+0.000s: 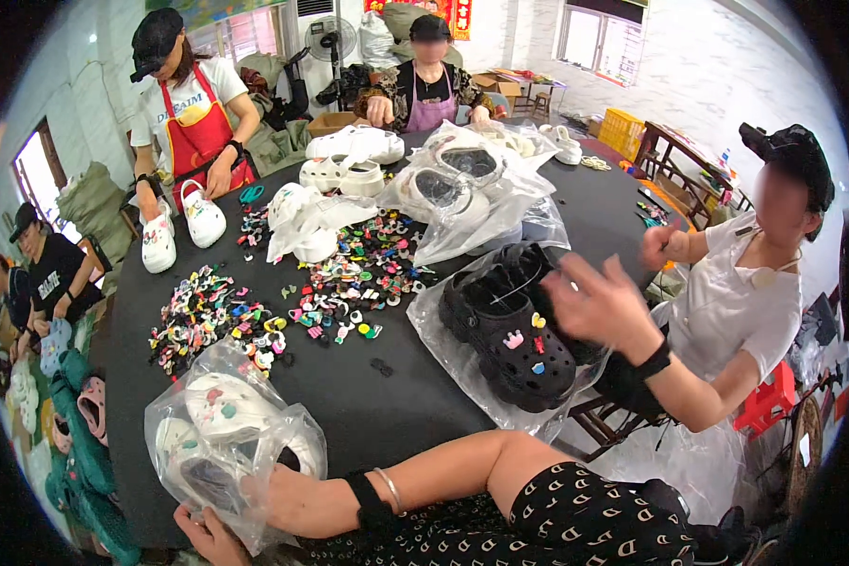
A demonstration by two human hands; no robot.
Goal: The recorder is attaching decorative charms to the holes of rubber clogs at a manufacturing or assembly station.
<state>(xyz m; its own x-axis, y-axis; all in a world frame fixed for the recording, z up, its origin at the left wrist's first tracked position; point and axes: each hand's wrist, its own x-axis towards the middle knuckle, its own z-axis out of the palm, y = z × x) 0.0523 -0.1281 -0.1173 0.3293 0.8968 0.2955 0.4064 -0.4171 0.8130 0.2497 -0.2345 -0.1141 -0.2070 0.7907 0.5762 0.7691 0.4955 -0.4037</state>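
Note:
At the table's near left edge lies a clear plastic bag (304, 436) holding white clogs (224, 407) with coloured charms on them. My left hand (213, 538) is closed on the bag's near edge, its fingers bent against the plastic. From the right, my right hand (294, 502) reaches into the bag's mouth beside the clogs. Its fingers are mostly hidden by plastic, so their grip is unclear. Several loose charms (219, 316) lie in a heap just beyond the bag.
Black clogs (514, 354) with charms rest on plastic at the right, under a co-worker's hands (599, 302). More bagged white clogs (453, 179) lie farther back on the black table (377, 401). Another person at far left handles white clogs (158, 243). Green clogs (99, 491) are below, left.

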